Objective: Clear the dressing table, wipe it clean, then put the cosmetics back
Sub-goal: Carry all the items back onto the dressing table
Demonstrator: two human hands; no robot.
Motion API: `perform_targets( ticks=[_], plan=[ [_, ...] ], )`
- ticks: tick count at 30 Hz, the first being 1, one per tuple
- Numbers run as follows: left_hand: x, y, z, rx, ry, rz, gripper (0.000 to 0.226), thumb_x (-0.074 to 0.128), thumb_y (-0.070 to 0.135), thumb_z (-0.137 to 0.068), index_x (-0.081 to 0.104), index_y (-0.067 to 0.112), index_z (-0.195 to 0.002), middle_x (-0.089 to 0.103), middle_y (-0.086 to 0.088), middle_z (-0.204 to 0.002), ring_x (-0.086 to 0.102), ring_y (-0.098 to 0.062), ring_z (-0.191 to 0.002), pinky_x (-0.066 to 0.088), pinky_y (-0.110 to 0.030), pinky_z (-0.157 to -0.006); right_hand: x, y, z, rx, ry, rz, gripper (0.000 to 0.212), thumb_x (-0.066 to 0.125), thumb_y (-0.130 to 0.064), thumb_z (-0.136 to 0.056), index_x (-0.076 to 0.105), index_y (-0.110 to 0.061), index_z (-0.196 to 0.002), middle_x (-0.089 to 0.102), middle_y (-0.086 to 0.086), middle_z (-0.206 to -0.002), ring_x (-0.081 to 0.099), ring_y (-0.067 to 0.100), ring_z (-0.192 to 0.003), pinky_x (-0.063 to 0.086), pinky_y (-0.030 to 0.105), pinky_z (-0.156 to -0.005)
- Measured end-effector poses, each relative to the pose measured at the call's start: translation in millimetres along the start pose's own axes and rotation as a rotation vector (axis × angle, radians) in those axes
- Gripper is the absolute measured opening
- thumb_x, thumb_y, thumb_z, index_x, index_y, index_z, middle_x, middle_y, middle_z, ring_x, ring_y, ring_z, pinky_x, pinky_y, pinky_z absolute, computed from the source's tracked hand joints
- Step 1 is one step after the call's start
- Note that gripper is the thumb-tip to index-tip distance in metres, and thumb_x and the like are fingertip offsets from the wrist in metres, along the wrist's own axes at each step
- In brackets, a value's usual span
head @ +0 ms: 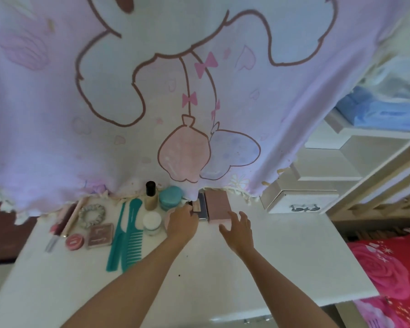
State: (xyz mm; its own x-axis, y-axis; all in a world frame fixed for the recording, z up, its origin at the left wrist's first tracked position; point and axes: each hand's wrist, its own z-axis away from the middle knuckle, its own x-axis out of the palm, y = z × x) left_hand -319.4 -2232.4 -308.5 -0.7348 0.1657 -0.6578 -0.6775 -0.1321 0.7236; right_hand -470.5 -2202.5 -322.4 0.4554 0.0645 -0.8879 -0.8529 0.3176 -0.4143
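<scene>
gripping dark case (pixel 201 213) with left hand (pixel 182 222); right hand (pixel 237 227) spread open by pink box (pixel 217 204).

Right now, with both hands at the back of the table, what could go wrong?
The bottle is tall and stands close beside the left hand; a sideways move could tip it onto the jar. The cloth hangs down onto the dark case, so lifting that might snag the hem. The right hand could nudge the pink box.
</scene>
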Motion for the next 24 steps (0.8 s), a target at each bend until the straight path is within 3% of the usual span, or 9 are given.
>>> perform_targets(
  ticks=[3, 7, 12, 18, 24],
  plan=[
    [-9, -15, 46, 0.057, 0.148, -0.107, 0.021, 0.042, 0.01, -0.09, 0.055, 0.002, -0.102, 0.059, -0.014, -0.105, 0.056, -0.029, -0.099, 0.042, -0.035, -0.08, -3, 0, 29, -0.129, 0.004, 0.051, 0.052, 0.049, -0.034, -0.091, 0.032, -0.016, -0.137, 0.018, 0.014, -0.149, 0.024, 0.03, -0.134, 0.028, 0.036, -0.106],
    [-16, -48, 124, -0.047, 0.285, -0.318, 0.033, 0.041, 0.018, -0.092, 0.05, 0.008, -0.123, 0.052, -0.01, -0.125, 0.045, -0.025, -0.116, 0.039, -0.033, -0.093, 8, -4, 82, -0.366, -0.035, 0.149, 0.052, 0.048, -0.036, -0.091, 0.033, -0.021, -0.138, 0.019, 0.012, -0.149, 0.023, 0.029, -0.135, 0.028, 0.036, -0.106],
    [-24, -97, 225, -0.184, 0.34, -0.498, 0.04, 0.037, 0.018, -0.094, 0.042, 0.013, -0.133, 0.042, -0.006, -0.139, 0.037, -0.024, -0.124, 0.036, -0.031, -0.096, 34, -16, 158, -0.628, -0.111, 0.198, 0.051, 0.047, -0.037, -0.091, 0.034, -0.021, -0.138, 0.02, 0.011, -0.15, 0.019, 0.025, -0.137, 0.023, 0.034, -0.108],
    [-56, -146, 328, -0.433, 0.404, -0.488, 0.043, 0.035, 0.02, -0.095, 0.033, 0.017, -0.138, 0.029, -0.002, -0.147, 0.024, -0.02, -0.134, 0.024, -0.031, -0.106, 56, -57, 230, -0.871, -0.182, 0.216, 0.05, 0.048, -0.035, -0.091, 0.038, -0.017, -0.137, 0.027, 0.013, -0.147, 0.02, 0.025, -0.137, 0.023, 0.034, -0.108],
    [-93, -200, 445, -0.672, 0.57, -0.34, 0.043, 0.037, 0.019, -0.093, 0.038, 0.015, -0.137, 0.033, -0.004, -0.145, 0.024, -0.022, -0.134, 0.023, -0.035, -0.107, 98, -116, 323, -1.124, -0.244, 0.21, 0.043, 0.057, -0.03, -0.087, 0.051, -0.01, -0.125, 0.042, 0.019, -0.136, 0.034, 0.035, -0.13, 0.033, 0.042, -0.101]
  ],
)
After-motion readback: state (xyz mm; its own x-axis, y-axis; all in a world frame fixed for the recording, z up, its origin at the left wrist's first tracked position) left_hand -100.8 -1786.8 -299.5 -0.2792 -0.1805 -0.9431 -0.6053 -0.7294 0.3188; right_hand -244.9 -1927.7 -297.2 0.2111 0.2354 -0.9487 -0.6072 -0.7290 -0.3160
